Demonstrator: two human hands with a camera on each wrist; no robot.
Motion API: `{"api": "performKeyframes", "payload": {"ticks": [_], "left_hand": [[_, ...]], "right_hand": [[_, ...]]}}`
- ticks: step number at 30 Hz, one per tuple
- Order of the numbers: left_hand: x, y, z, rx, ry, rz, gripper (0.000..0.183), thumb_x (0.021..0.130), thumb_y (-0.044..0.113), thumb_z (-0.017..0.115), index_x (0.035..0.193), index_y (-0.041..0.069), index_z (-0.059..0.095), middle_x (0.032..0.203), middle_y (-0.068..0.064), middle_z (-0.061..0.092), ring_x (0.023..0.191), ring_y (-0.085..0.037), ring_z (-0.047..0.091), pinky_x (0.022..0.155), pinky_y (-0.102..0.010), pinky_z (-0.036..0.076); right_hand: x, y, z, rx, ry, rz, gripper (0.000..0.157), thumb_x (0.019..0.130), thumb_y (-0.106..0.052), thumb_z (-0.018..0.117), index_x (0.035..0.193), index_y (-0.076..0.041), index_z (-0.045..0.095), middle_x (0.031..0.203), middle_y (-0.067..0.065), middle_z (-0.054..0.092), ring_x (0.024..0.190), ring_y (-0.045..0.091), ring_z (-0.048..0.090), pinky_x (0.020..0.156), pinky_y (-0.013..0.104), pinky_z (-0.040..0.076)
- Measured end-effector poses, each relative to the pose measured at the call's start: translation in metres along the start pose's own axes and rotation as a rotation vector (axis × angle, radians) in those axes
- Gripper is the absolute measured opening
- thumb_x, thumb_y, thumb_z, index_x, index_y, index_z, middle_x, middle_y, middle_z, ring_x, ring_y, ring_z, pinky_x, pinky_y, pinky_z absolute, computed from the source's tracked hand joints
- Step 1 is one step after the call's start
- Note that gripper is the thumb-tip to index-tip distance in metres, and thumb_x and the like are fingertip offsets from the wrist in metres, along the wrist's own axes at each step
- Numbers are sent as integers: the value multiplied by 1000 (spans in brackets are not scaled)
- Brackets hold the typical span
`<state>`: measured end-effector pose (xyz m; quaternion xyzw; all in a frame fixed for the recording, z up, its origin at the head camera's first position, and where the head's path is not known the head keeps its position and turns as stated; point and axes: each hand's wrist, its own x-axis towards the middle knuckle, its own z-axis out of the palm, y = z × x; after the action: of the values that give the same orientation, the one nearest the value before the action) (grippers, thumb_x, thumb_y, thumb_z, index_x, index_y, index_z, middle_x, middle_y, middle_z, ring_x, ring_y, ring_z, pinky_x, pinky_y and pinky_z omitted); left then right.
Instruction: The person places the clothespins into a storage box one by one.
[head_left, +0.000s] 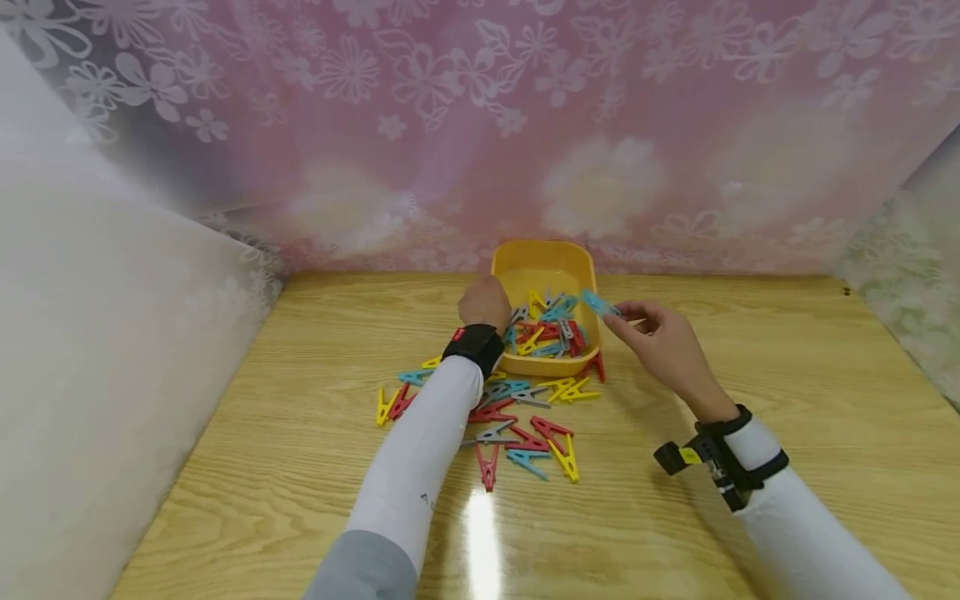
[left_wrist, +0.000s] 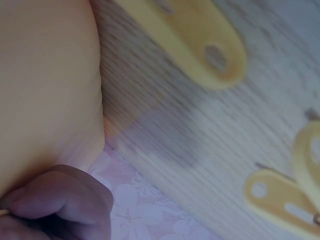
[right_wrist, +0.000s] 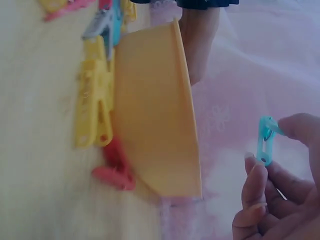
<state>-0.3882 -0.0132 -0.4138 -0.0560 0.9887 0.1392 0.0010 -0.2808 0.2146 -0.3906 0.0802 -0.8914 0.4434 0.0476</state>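
A yellow plastic basin (head_left: 544, 367) stands near the back of the table with several clothespins (head_left: 547, 330) in it, in blue, red, yellow and grey. My left hand (head_left: 485, 303) is at its left rim. In the left wrist view, the curled fingers (left_wrist: 65, 197) lie against the basin's wall (left_wrist: 47, 85), gripping its edge. To the right of the basin, my right hand (head_left: 660, 342) pinches a light blue clothespin (head_left: 600, 303) between thumb and fingers, level with the right rim. The right wrist view shows that clothespin (right_wrist: 265, 141) held at both ends.
More clothespins lie scattered on the wooden table (head_left: 300, 400) in front of the basin, among them a red one (head_left: 487, 468) and a yellow one (head_left: 564, 458). A red clothespin (head_left: 597, 367) lies against the basin's right side. A flowered pink cloth (head_left: 465, 167) hangs behind the table.
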Motion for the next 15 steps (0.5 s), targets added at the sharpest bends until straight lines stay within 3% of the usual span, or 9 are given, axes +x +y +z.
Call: {"api": "performKeyframes", "payload": {"ticks": [8, 15], "left_hand": [[3, 0, 5, 9, 3, 4, 25, 99, 24, 52, 109, 6, 65, 90, -7, 68, 77, -21, 66, 64, -34, 55], [3, -2, 4, 18, 21, -5, 24, 99, 25, 52, 107, 7, 65, 88, -8, 68, 74, -21, 66, 62, -34, 55]], "right_hand": [[31, -13, 21, 99, -23, -15, 60, 94, -49, 54, 134, -4, 53, 110, 14, 60, 87, 35, 61, 59, 29, 46], [32, -16, 30, 123, -24, -16, 53, 98, -42, 49, 133, -2, 51, 114, 16, 57, 88, 37, 59, 58, 26, 45]]}}
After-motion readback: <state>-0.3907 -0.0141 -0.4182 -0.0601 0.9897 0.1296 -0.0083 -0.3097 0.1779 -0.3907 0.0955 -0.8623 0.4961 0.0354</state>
